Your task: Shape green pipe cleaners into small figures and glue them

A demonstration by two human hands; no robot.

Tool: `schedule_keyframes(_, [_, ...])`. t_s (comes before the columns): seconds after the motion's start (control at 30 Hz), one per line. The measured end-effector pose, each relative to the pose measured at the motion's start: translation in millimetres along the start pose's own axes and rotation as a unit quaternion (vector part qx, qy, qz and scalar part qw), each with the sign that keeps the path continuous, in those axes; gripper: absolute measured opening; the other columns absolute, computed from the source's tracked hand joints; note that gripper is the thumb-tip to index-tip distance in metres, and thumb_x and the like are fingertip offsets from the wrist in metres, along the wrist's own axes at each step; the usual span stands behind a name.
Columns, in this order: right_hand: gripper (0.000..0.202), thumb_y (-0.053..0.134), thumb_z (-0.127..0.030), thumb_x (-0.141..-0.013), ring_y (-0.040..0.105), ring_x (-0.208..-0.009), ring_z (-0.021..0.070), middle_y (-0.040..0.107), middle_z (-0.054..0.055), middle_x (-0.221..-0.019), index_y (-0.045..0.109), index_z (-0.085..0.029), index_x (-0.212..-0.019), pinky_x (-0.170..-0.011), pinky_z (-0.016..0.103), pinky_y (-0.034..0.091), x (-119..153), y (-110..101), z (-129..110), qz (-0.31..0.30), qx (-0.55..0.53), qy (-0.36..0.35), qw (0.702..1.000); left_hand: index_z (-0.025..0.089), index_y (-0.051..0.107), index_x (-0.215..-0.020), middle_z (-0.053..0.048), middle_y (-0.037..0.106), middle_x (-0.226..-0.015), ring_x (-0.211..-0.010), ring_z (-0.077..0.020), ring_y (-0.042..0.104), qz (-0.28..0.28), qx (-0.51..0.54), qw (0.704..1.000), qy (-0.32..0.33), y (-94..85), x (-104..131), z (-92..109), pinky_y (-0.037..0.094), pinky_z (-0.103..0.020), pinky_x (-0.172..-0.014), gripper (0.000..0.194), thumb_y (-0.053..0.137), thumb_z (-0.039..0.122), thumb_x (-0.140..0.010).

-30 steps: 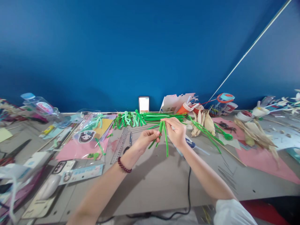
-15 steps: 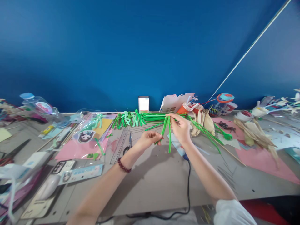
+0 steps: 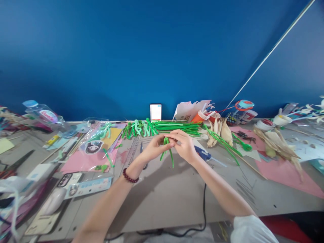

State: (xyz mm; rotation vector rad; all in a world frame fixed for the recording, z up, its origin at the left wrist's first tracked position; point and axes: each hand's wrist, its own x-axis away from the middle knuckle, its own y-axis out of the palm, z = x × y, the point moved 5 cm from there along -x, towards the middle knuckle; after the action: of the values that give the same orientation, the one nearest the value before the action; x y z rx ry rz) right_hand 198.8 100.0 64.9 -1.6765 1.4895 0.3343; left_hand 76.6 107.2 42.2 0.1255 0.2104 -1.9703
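Note:
My left hand [image 3: 157, 147] and my right hand [image 3: 184, 144] meet over the middle of the table, fingertips touching. Pinched between them is a bent green pipe cleaner [image 3: 172, 160], its ends hanging down below the fingers. A red beaded bracelet [image 3: 130, 176] circles my left wrist. Just beyond the hands lies a bundle of straight green pipe cleaners [image 3: 177, 126]. To its left is a row of twisted green pieces [image 3: 139, 128]. Beside my right hand rests a blue glue gun [image 3: 202, 153], partly hidden. Scissors [image 3: 141, 147] lie mostly behind my left hand.
A clear ruler [image 3: 131, 152] lies left of the hands. Farther left are a plastic bag [image 3: 97, 135], pink paper [image 3: 76, 162], a white mouse [image 3: 53, 201] and a bottle [image 3: 45, 114]. Dried husks [image 3: 220, 133] and paper cups [image 3: 199, 116] stand right of the bundle. A blue wall rises behind.
My right hand has come down and left to meet my left hand, which has risen slightly. The green pipe cleaner has moved left with them. More of the glue gun now shows.

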Motion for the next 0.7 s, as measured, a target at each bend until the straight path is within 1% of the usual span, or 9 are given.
schedule_keyframes(0.1, [0.023,0.052,-0.019,-0.085,0.060,-0.077,0.0149,0.062,0.005,-0.089,0.069,-0.026,-0.098,-0.064,0.027,0.050,1.2,-0.4,1.3,-0.006,-0.003,0.031,1.000,0.013,0.060,-0.097,-0.007,0.064,-0.090,-0.085,-0.0180,0.058,-0.046,0.042,0.998,-0.012,3.4,1.0,0.2,0.045,-0.031,-0.078,0.034,0.064,0.041,-0.076])
schedule_keyframes(0.2, [0.021,0.053,-0.020,-0.084,0.058,-0.065,0.0127,0.062,0.005,-0.088,0.070,-0.025,-0.096,-0.056,0.025,0.048,1.0,-2.5,1.8,-0.012,-0.020,0.069,0.997,0.013,0.061,-0.089,-0.005,0.063,-0.080,-0.079,-0.0165,0.058,-0.090,0.069,0.994,-0.009,5.7,2.4,3.5,0.046,-0.031,-0.076,0.029,0.061,0.039,-0.079])
schedule_keyframes(0.27, [0.021,0.053,-0.021,-0.083,0.055,-0.057,0.0105,0.063,0.005,-0.087,0.070,-0.024,-0.095,-0.051,0.024,0.046,0.7,-4.2,2.1,-0.014,-0.035,0.092,0.995,0.012,0.061,-0.087,-0.006,0.063,-0.079,-0.078,-0.0165,0.059,-0.107,0.074,0.991,-0.005,6.4,2.9,5.8,0.046,-0.031,-0.077,0.026,0.059,0.038,-0.081])
schedule_keyframes(0.33, [0.021,0.053,-0.021,-0.082,0.053,-0.052,0.0090,0.063,0.004,-0.086,0.070,-0.023,-0.094,-0.049,0.024,0.045,0.2,-5.6,3.2,-0.017,-0.053,0.113,0.992,0.012,0.061,-0.085,-0.007,0.063,-0.080,-0.080,-0.0166,0.059,-0.113,0.067,0.991,0.000,6.5,3.0,7.5,0.045,-0.031,-0.079,0.024,0.058,0.036,-0.082])
schedule_keyframes(0.43, [0.020,0.055,-0.022,-0.080,0.053,-0.053,0.0094,0.063,0.004,-0.083,0.071,-0.022,-0.093,-0.050,0.024,0.044,-0.7,-7.3,6.4,-0.032,-0.067,0.143,0.987,0.012,0.061,-0.080,-0.006,0.063,-0.078,-0.078,-0.0159,0.058,-0.119,0.069,0.990,-0.012,7.0,3.5,7.3,0.044,-0.031,-0.079,0.022,0.057,0.033,-0.082])
schedule_keyframes(0.5, [0.019,0.057,-0.024,-0.079,0.055,-0.058,0.0108,0.063,0.005,-0.084,0.071,-0.022,-0.091,-0.053,0.025,0.045,-1.0,-8.1,9.5,-0.046,-0.078,0.167,0.982,0.012,0.060,-0.079,-0.006,0.062,-0.076,-0.076,-0.0157,0.058,-0.140,0.091,0.985,-0.033,9.1,4.8,5.2,0.044,-0.031,-0.078,0.020,0.056,0.032,-0.083])
schedule_keyframes(0.57, [0.020,0.058,-0.026,-0.078,0.056,-0.061,0.0114,0.062,0.005,-0.086,0.072,-0.021,-0.091,-0.057,0.026,0.046,-0.8,-8.2,12.7,-0.061,-0.105,0.197,0.973,0.012,0.059,-0.082,-0.006,0.062,-0.075,-0.073,-0.0153,0.059,-0.163,0.125,0.977,-0.054,11.5,6.7,2.3,0.044,-0.030,-0.076,0.019,0.054,0.030,-0.084])
schedule_keyframes(0.63, [0.021,0.059,-0.029,-0.077,0.055,-0.059,0.0108,0.061,0.005,-0.087,0.071,-0.019,-0.091,-0.059,0.028,0.046,-0.4,-7.8,14.7,-0.074,-0.138,0.218,0.963,0.012,0.059,-0.088,-0.005,0.061,-0.074,-0.069,-0.0142,0.058,-0.177,0.155,0.969,-0.077,13.1,8.5,-1.4,0.045,-0.029,-0.071,0.018,0.052,0.029,-0.085])
schedule_keyframes(0.7, [0.022,0.059,-0.030,-0.077,0.053,-0.057,0.0103,0.060,0.004,-0.079,0.071,-0.018,-0.091,-0.060,0.028,0.045,0.0,-7.3,16.1,-0.092,-0.160,0.233,0.955,0.013,0.057,-0.094,-0.003,0.058,-0.072,-0.063,-0.0123,0.057,-0.183,0.181,0.960,-0.108,14.3,10.2,-5.4,0.045,-0.027,-0.066,0.019,0.051,0.028,-0.085])
